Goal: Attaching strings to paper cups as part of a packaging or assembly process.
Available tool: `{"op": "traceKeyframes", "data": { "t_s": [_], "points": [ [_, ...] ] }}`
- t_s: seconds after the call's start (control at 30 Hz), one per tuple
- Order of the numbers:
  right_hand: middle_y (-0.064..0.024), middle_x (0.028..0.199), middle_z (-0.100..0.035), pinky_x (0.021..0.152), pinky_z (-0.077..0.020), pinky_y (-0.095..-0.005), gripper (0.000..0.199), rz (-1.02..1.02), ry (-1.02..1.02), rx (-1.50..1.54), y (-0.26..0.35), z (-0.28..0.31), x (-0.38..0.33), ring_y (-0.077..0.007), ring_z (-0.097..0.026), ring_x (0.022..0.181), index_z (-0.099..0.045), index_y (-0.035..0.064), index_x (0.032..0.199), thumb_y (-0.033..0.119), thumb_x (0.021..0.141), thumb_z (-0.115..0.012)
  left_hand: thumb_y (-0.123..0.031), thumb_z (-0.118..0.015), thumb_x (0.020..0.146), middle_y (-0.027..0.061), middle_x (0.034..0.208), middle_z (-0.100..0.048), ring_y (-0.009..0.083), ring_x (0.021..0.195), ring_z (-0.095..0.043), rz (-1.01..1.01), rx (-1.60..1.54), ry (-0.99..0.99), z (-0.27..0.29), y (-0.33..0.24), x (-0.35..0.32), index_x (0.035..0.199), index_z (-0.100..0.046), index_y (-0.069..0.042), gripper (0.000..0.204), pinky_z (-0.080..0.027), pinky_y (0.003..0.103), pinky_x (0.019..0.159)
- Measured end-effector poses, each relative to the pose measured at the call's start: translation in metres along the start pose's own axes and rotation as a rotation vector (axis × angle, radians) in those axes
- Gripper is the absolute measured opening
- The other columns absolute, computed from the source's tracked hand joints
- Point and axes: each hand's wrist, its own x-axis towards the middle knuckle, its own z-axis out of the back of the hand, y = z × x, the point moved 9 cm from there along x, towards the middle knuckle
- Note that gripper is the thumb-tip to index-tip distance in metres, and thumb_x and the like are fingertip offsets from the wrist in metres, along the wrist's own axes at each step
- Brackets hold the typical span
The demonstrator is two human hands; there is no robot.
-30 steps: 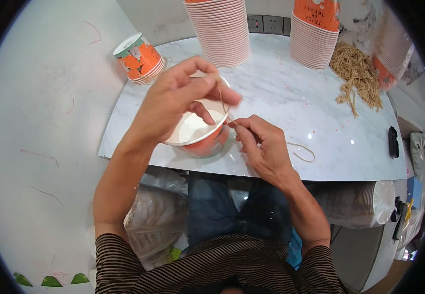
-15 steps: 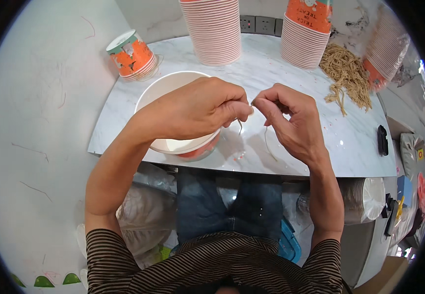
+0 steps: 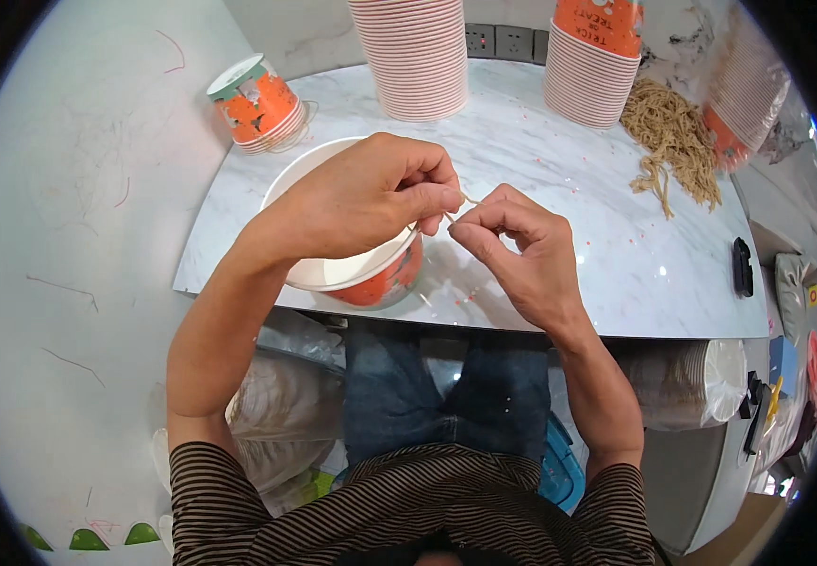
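Note:
A thin tan piece of twine runs between my two hands above the table, with part of it looped. My left hand pinches it between thumb and fingers over a large white paper bucket with an orange printed side. Slightly lower and to the right, my right hand also pinches the twine, thumb against forefinger. The bucket stands near the table's front edge, partly covered by my left hand and forearm. My fingers hide most of the twine.
Tall stacks of paper buckets stand at the back. A shorter orange-printed stack leans at the left. Tangled twine lies at the back right, near a plastic-wrapped stack. A small black object lies near the right edge.
My right hand has moved left and down, closer to my left hand. The twine end that hung below it no longer shows there, and twine now crosses between the hands.

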Motion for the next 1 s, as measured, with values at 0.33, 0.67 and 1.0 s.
{"op": "traceKeyframes", "data": {
  "t_s": [0.33, 0.67, 1.0],
  "points": [
    [-0.0049, 0.084, -0.066, 0.070, -0.0488, -0.0285, 0.017, -0.174, 0.081, 0.071, -0.015, -0.020, -0.012, -0.0103, -0.058, 0.075, -0.073, -0.0039, 0.089, 0.012, 0.093, -0.075, -0.007, -0.071, 0.098, 0.0099, 0.103, -0.079, 0.0062, 0.081, -0.070, 0.097, -0.275, -0.079, 0.013, -0.001, -0.015, 0.105, -0.065, -0.002, 0.011, -0.049, 0.021, 0.064],
    [0.0003, 0.084, -0.069, 0.065, -0.0491, -0.0246, 0.024, -0.303, 0.132, 0.212, -0.002, -0.012, -0.011, -0.0060, -0.058, 0.073, -0.075, -0.0022, 0.101, 0.021, 0.101, -0.071, 0.003, -0.073, 0.089, 0.0058, 0.092, -0.077, 0.0107, 0.087, -0.073, -0.094, 0.241, -0.133, -0.007, -0.035, -0.029, 0.108, -0.071, 0.002, 0.020, -0.057, 0.026, 0.080],
    [0.0031, 0.078, -0.059, 0.063, -0.0460, -0.0238, 0.031, -0.315, 0.084, 0.478, -0.013, -0.016, -0.014, -0.0061, -0.052, 0.067, -0.073, -0.0025, 0.115, 0.025, 0.108, -0.060, 0.000, -0.072, 0.092, 0.0053, 0.087, -0.078, 0.0096, 0.079, -0.071, 0.028, -0.097, -0.263, 0.004, -0.008, -0.032, 0.102, -0.077, 0.005, 0.013, -0.056, 0.024, 0.073]
  ]
}}
